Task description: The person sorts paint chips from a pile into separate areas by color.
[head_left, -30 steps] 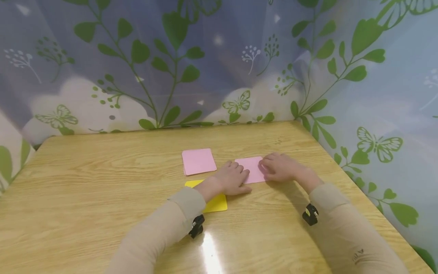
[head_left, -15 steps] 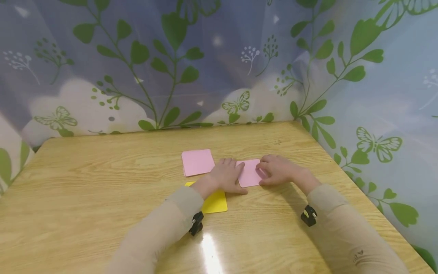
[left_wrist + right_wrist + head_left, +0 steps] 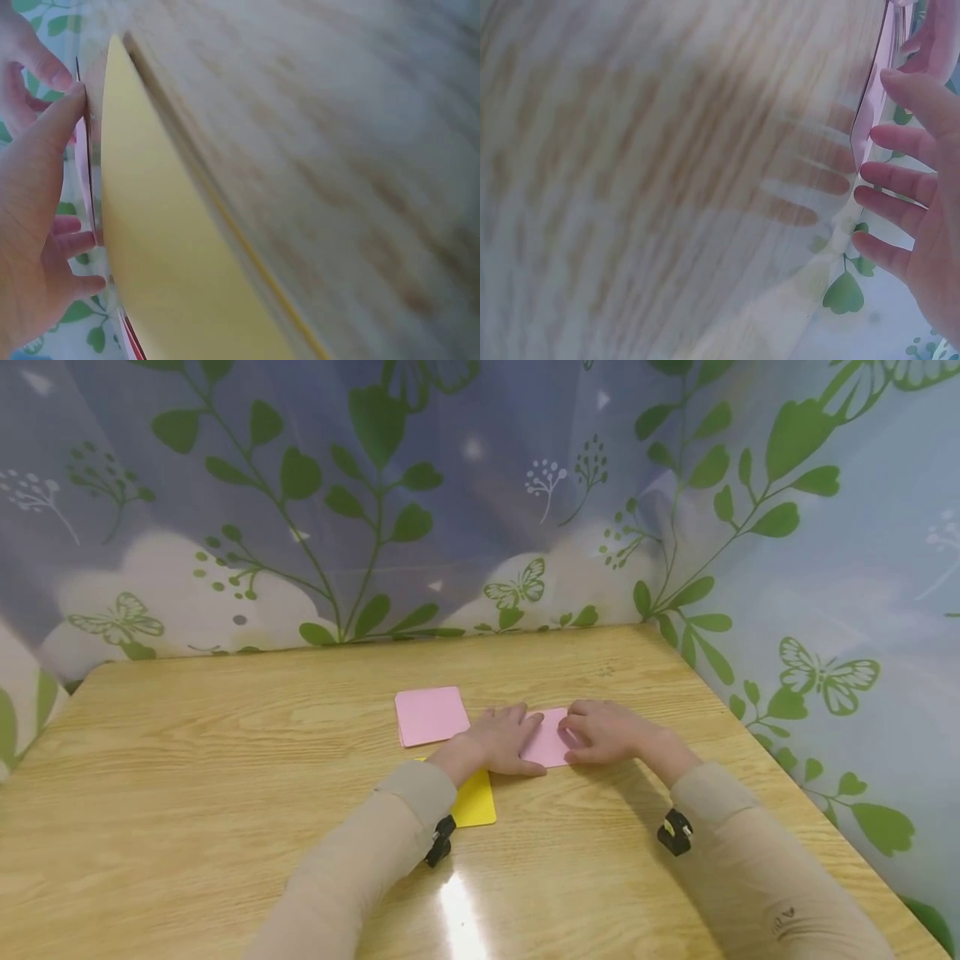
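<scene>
A pink square card (image 3: 546, 745) lies toward the right of the wooden table (image 3: 225, 810), between both hands. My left hand (image 3: 504, 742) rests at its left side with fingers spread; in the left wrist view the left thumb reaches the card's edge (image 3: 84, 169). At the card's right side, my right hand (image 3: 607, 732) touches it with relaxed, slightly bent fingers. The right wrist view shows these fingertips right at the pink edge (image 3: 865, 124). A yellow card (image 3: 474, 802) lies partly hidden under my left wrist and sleeve.
Another pink card stack (image 3: 431, 716) sits behind and left of my left hand, its edges slightly uneven. A patterned curtain (image 3: 300, 568) with leaves and butterflies borders the table's back and right side. Each forearm carries a small black wrist device (image 3: 675, 832).
The pink card between the hands has shifted slightly left. My left hand first moved left, then slightly back right over its left edge. My right hand has followed a little leftward.
</scene>
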`<act>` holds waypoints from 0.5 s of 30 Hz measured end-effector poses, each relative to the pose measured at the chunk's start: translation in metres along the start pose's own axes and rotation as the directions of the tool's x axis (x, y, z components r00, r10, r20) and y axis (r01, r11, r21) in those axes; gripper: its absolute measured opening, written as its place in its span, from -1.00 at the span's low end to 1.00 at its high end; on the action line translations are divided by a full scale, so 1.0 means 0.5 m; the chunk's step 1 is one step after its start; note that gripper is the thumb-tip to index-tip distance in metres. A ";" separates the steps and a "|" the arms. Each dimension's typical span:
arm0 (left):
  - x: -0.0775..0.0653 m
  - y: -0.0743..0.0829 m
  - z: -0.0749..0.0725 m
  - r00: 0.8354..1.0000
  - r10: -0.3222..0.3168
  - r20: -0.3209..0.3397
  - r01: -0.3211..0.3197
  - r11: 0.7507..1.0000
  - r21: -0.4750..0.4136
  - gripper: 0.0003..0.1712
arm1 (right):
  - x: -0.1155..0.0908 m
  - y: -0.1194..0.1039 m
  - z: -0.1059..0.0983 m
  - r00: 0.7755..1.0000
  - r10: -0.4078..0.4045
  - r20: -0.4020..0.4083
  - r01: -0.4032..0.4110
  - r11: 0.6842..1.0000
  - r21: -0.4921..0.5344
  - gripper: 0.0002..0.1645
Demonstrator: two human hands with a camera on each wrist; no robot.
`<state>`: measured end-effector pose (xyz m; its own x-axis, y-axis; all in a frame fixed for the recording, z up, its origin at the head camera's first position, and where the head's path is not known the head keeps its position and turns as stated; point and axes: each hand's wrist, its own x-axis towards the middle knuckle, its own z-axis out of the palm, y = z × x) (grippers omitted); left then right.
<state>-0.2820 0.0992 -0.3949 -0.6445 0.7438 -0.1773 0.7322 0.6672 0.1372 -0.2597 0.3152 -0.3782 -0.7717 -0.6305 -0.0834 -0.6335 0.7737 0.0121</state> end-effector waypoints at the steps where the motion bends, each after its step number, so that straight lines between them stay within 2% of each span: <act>1: 0.000 0.000 -0.001 1.000 0.000 0.002 0.000 1.000 -0.010 0.03 | 0.000 0.000 0.000 1.000 -0.001 0.000 0.001 1.000 -0.001 -0.43; 8: 0.002 -0.006 -0.001 1.000 0.011 -0.018 -0.012 0.999 -0.042 0.03 | 0.000 0.001 0.000 1.000 0.016 0.007 -0.016 0.999 0.031 -0.39; 15: 0.005 -0.008 -0.010 0.999 0.019 -0.043 -0.022 0.997 -0.080 0.03 | 0.005 0.002 0.001 0.998 0.053 0.017 -0.054 0.994 0.096 -0.13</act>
<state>-0.2874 0.0985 -0.3909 -0.6394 0.7573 -0.1326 0.7264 0.6516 0.2185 -0.2619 0.3143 -0.3787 -0.8032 -0.5874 -0.0993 -0.5821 0.8093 -0.0792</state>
